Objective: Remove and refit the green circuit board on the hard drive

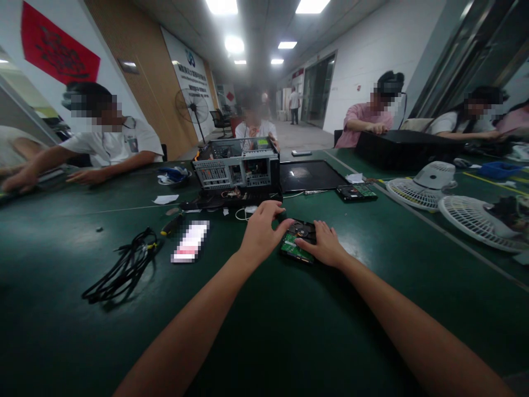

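Holding hard drive (303,232) — right hand (329,246).

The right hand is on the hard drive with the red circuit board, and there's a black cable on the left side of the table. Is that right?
Not quite: the circuit board is green, not red, as the head view shows. The right hand is on the hard drive, and the black cable lies on the left side of the table.
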Demonstrator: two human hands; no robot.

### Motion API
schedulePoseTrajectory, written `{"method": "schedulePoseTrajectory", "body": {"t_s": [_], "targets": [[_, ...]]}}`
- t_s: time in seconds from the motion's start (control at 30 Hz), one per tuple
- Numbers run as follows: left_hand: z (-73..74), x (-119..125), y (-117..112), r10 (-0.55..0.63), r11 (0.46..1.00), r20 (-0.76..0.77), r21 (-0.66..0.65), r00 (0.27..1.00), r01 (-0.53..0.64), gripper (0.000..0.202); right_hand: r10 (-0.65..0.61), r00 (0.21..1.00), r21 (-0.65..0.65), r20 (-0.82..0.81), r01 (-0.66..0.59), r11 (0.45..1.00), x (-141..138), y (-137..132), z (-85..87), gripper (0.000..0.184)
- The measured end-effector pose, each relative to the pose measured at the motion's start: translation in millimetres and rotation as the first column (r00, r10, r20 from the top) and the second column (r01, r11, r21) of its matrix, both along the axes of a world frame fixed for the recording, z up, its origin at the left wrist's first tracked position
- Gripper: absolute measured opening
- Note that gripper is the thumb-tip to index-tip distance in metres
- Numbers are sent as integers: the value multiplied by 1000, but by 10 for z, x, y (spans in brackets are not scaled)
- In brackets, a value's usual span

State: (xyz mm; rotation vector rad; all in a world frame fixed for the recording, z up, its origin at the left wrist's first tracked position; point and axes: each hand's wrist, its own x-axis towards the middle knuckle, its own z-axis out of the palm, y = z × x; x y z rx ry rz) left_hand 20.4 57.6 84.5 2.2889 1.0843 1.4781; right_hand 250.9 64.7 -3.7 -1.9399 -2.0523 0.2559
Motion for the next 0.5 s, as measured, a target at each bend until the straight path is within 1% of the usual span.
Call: {"method": "schedulePoseTrajectory", "body": {"t_s": [0.1, 0.23, 0.3, 0.4, 0.5], "targets": [[-23, 4, 15, -19, 999, 58, -48, 998, 22, 29, -1, 1000, 0, -3, 1, 1000, 7, 8, -11, 109], [-40, 4, 22, -38, 997, 92, -63, 995, 44, 26, 3, 1000, -3, -5, -3, 1000, 20, 20, -29, 109], [-34, 0, 18, -24, 999, 64, -45, 998, 27, 23, 3, 1000, -3, -3, -3, 1000, 21, 23, -31, 109], [-5, -11, 7, 16, 1000, -18, -5, 1000, -17, 22, 2, 1000, 4, -5, -2, 1000, 20, 21, -28, 108], [34, -23, -7, 27, 999, -84, 37, 996, -24, 23, 1, 1000, 12, -6, -1, 1000, 18, 17, -26, 108]]}}
